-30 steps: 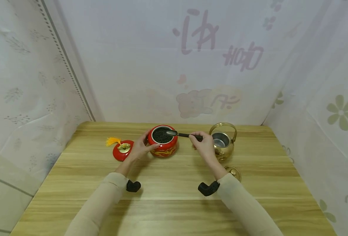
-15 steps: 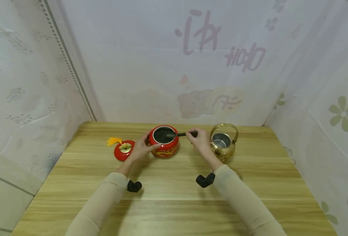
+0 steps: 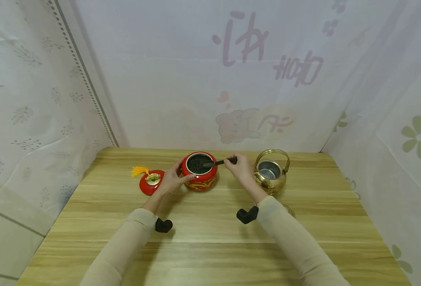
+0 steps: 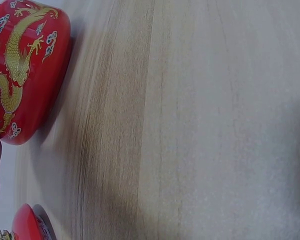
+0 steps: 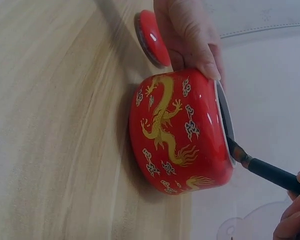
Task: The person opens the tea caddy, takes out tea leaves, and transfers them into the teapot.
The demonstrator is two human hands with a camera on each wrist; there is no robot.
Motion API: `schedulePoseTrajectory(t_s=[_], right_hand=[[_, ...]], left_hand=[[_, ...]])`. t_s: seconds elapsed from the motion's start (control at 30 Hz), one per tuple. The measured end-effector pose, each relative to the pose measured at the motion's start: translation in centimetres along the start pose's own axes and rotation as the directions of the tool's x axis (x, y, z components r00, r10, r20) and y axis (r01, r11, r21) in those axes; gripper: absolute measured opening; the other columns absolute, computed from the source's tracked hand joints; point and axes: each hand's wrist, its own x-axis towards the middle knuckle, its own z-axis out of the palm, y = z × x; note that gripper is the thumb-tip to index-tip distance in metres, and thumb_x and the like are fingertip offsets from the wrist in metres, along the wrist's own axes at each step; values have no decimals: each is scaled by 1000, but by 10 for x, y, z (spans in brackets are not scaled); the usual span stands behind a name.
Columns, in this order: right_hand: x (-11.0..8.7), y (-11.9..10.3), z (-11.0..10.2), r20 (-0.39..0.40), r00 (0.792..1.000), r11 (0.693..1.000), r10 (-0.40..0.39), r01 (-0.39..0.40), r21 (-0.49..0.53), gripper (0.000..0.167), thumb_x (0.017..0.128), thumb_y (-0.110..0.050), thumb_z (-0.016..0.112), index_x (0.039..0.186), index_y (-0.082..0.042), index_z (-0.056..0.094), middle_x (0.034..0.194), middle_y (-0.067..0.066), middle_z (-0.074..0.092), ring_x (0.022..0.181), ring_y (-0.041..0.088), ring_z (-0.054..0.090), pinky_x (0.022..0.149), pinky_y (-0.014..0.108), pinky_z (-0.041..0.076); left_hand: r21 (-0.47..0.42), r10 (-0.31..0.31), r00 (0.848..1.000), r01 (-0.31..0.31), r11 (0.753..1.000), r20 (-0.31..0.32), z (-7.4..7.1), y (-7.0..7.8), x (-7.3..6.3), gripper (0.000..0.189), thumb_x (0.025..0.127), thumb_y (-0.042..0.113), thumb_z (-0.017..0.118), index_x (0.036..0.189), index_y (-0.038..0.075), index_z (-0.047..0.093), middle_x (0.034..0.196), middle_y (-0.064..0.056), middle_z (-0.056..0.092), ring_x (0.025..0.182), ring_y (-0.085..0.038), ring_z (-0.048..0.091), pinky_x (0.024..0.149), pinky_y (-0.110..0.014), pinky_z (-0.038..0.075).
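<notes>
red dragon jar point(image 3: 202, 184): we see it upright on the wood-grain surface point(image 3: 210, 256), its mouth open on dark loose contents point(image 3: 196, 160).
scoop point(image 3: 220, 162): we find its bowl inside the jar's mouth, toward the right, the dark handle sloping out over the rim; how deep it sits we cannot tell.
left grip point(image 3: 172, 180): spread wide round the jar's left side, thumb by the rim.
right grip point(image 3: 241, 170): narrow, pinching the scoop's handle.
red lid point(image 3: 147, 186): just left of the left grip, bearing a gold ornament point(image 3: 153, 179) and yellow tassel point(image 3: 139, 171).
brass-coloured kettle point(image 3: 272, 185): near the right grip, handle raised, perforated strainer point(image 3: 268, 172) inside.
brass-coloured lid point(image 3: 290, 209): partly hidden by the right sleeve point(image 3: 292, 234).
</notes>
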Motion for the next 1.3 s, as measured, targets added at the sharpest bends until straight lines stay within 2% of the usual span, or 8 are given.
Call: schedulePoseTrajectory(t_s=[0.2, 0.33, 0.47, 0.77, 1.0, 1.2, 1.3], right_hand=[[4, -6, 1, -8, 999, 998, -47, 47, -44, 10, 85, -15, 65, 87, -6, 69, 83, 8, 69, 64, 16, 57, 53, 21, 43], [7, -8, 5, -5, 998, 995, -62, 61, -73, 9, 84, -12, 65, 84, -5, 70, 79, 8, 70, 58, 13, 55, 48, 19, 39], [7, -10, 12, 1, 998, 995, -63, 63, -78, 8, 83, -10, 65, 82, -4, 70, 78, 9, 69, 56, 12, 52, 46, 18, 37], [5, -12, 26, 18, 999, 998, -40, 40, -45, 10, 84, -11, 66, 86, -4, 71, 80, 10, 70, 62, 16, 59, 51, 21, 43], [3, -8, 39, -28, 995, 995, -97, 97, 2, 9, 81, -9, 68, 80, 0, 70, 78, 13, 69, 68, 22, 63, 57, 26, 51], [2, -3, 48, -23, 1000, 996, -10, 12, 83, 12, 84, -12, 68, 83, 0, 72, 77, 12, 70, 63, 20, 63, 55, 23, 49], [1, -1, 51, 16, 999, 982, 42, -44, 184, 14, 86, -11, 67, 88, 3, 70, 71, 16, 69, 55, 23, 63, 53, 30, 53]], left_hand=[[9, 23, 1000, -23, 1000, -4, -2, -18, 8, 82, 82, 2, 70, 148, -1, 21, 152, -22, 24, 139, -36, 26, 112, -42, 28], [22, 39, 999, -39, 999, -11, -2, -24, 10, 82, 82, 4, 71, 148, -1, 21, 151, -21, 26, 138, -35, 28, 112, -42, 29], [28, 35, 999, -35, 999, -13, -2, -26, 9, 83, 82, 6, 72, 148, -1, 21, 151, -20, 28, 138, -34, 29, 111, -42, 30], [28, 29, 999, -29, 999, -16, 0, -26, 9, 82, 83, 4, 71, 148, -3, 21, 151, -21, 26, 138, -35, 29, 111, -42, 30], [36, 10, 1000, -10, 999, -18, 0, -24, 8, 82, 83, 6, 71, 148, -1, 21, 152, -19, 26, 138, -33, 29, 112, -41, 30], [32, 13, 1000, -13, 999, -18, -1, -23, 8, 81, 83, 5, 71, 148, 0, 22, 152, -20, 27, 138, -34, 29, 112, -42, 29], [27, 11, 1000, -10, 1000, -19, -1, -23, 8, 81, 83, 4, 71, 148, 0, 22, 152, -20, 26, 138, -34, 28, 112, -42, 29]])
